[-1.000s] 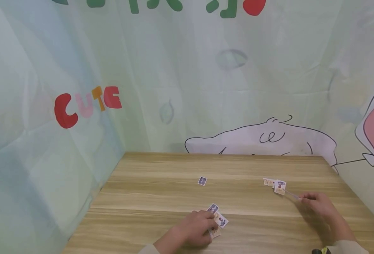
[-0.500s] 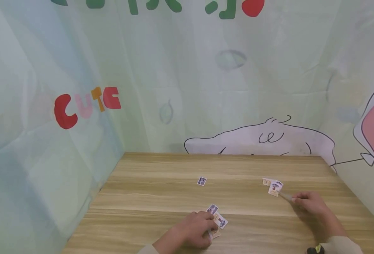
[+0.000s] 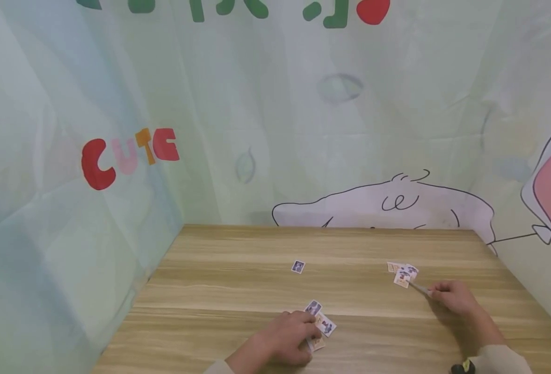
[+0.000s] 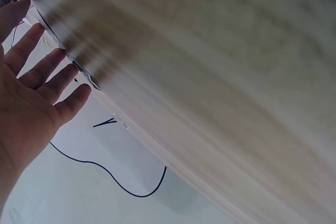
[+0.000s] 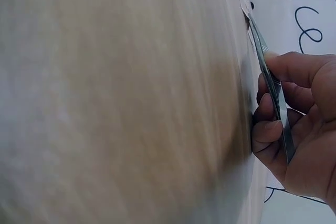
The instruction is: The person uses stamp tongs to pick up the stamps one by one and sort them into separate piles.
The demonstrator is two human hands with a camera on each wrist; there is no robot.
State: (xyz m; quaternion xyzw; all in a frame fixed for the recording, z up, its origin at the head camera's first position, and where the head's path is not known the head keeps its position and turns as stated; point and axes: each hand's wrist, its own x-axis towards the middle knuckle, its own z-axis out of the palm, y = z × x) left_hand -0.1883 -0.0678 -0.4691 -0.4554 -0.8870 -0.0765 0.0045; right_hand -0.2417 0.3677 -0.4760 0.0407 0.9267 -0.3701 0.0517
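Note:
In the head view my right hand (image 3: 458,298) grips a pair of tweezers (image 3: 419,289) at the right. Their tips meet a small printed paper card (image 3: 401,278), which overlaps a short row of similar cards (image 3: 392,267). The right wrist view shows the metal tweezers (image 5: 274,87) between thumb and fingers, tips up against a pale card. My left hand (image 3: 289,335) rests palm down at the front, its fingers spread in the left wrist view. Its fingertips touch a few overlapping cards, one white and blue (image 3: 327,325), another dark-pictured (image 3: 314,307).
A single small dark-pictured card (image 3: 298,267) lies alone farther back on the wood-grain table (image 3: 219,291). A printed cloth (image 3: 266,130) with cartoon drawings and letters hangs behind the table and along its sides.
My right hand has moved a little left with the tweezers, and the card at their tips has shifted left over the row. My left hand has stayed in place.

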